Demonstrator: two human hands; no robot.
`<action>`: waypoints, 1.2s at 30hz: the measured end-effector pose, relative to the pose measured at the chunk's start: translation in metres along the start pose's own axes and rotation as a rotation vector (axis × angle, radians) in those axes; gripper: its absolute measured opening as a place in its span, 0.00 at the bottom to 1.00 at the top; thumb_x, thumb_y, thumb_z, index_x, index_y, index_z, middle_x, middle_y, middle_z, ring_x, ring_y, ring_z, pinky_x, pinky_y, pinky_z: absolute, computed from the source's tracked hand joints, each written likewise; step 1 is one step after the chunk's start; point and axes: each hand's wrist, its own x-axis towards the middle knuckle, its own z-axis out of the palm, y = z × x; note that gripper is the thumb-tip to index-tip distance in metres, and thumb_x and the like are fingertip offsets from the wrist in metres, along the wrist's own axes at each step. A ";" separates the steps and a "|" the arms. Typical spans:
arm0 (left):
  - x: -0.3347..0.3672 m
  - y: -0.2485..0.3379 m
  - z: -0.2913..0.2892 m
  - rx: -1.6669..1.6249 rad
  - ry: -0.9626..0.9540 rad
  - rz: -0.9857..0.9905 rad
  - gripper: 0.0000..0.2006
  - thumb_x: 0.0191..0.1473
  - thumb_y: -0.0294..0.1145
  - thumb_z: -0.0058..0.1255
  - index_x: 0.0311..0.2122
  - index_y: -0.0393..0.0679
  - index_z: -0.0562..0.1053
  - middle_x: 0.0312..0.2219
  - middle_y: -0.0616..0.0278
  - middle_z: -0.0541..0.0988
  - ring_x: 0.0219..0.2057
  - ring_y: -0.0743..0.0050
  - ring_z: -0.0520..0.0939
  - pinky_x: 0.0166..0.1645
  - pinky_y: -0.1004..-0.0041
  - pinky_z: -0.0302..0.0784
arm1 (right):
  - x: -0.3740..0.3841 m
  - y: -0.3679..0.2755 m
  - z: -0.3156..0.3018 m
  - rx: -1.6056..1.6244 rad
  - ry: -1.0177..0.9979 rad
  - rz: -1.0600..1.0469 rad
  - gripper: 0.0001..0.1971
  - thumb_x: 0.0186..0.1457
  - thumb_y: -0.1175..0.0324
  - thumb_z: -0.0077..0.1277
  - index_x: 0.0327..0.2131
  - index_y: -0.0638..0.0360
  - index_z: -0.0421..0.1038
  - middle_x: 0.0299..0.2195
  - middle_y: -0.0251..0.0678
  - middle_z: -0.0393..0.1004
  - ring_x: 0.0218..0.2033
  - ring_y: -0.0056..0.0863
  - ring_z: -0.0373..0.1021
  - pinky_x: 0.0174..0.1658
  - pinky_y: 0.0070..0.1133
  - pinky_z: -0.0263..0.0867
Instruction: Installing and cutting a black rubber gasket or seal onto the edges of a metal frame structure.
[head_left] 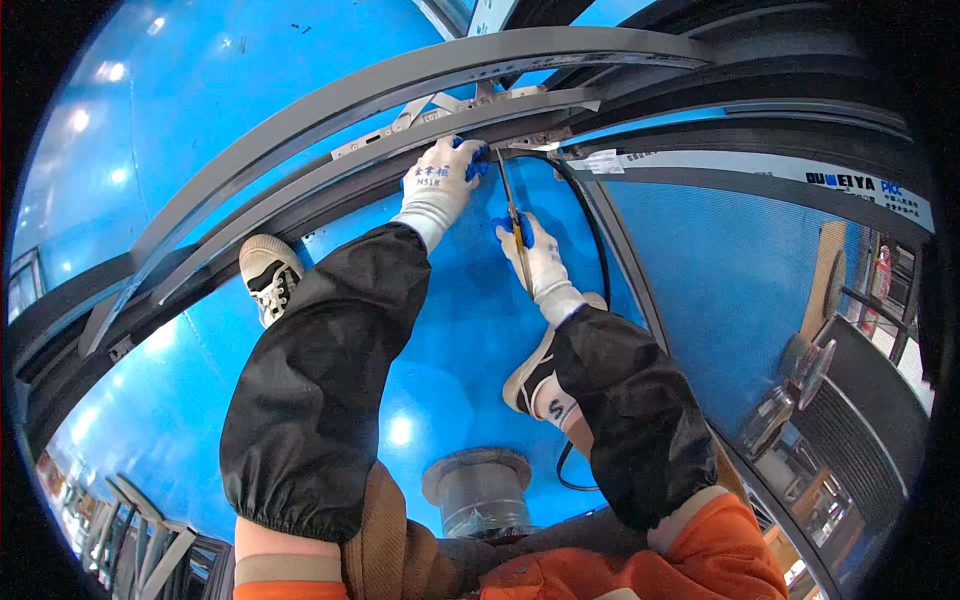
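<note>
My left hand (441, 182), in a white glove with blue fingertips, rests against the inner edge of a dark grey metal frame (340, 185). Its fingers are curled, and whatever they pinch is hidden. In a matching glove, my right hand (543, 260) grips a long slim tool (508, 190) with a dark pointed blade and a tan handle. The blade tip reaches the frame just right of my left fingertips. From that spot a thin black rubber strip (600, 235) loops around to the right of my right hand and down past my foot.
Blue sheeting (470, 370) covers the work surface under the frame. A film-wrapped spool (485, 490) stands close in front of me. Long stacked profiles (760, 75) lie at upper right, above a mesh panel (740, 250). My shoes (270, 275) are set either side of my hands.
</note>
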 end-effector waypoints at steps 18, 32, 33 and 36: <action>-0.002 -0.008 -0.001 -0.056 0.011 -0.007 0.21 0.46 0.31 0.56 0.48 0.60 0.70 0.45 0.58 0.71 0.47 0.56 0.74 0.49 0.62 0.71 | -0.012 -0.012 -0.004 -0.055 0.050 -0.071 0.14 0.53 0.60 0.52 0.32 0.63 0.69 0.21 0.39 0.70 0.22 0.29 0.66 0.29 0.25 0.64; -0.071 0.017 -0.088 -0.403 -0.275 0.107 0.17 0.43 0.34 0.57 0.42 0.49 0.75 0.34 0.54 0.78 0.32 0.63 0.80 0.38 0.68 0.73 | -0.136 -0.048 0.000 0.124 0.072 0.064 0.18 0.52 0.53 0.50 0.37 0.60 0.68 0.21 0.45 0.72 0.23 0.39 0.71 0.31 0.31 0.65; -0.082 0.022 -0.092 -0.366 -0.270 0.102 0.17 0.43 0.35 0.57 0.42 0.49 0.76 0.35 0.54 0.78 0.31 0.63 0.80 0.37 0.68 0.73 | -0.148 -0.040 0.004 0.138 0.095 0.019 0.19 0.52 0.54 0.51 0.38 0.60 0.68 0.22 0.45 0.73 0.24 0.39 0.71 0.32 0.30 0.66; -0.118 0.033 -0.118 -0.307 -0.343 0.078 0.17 0.42 0.37 0.57 0.42 0.50 0.76 0.37 0.55 0.78 0.33 0.62 0.80 0.38 0.67 0.73 | -0.194 -0.041 0.011 0.144 0.067 0.014 0.19 0.52 0.55 0.51 0.40 0.61 0.67 0.24 0.45 0.73 0.27 0.36 0.72 0.34 0.28 0.66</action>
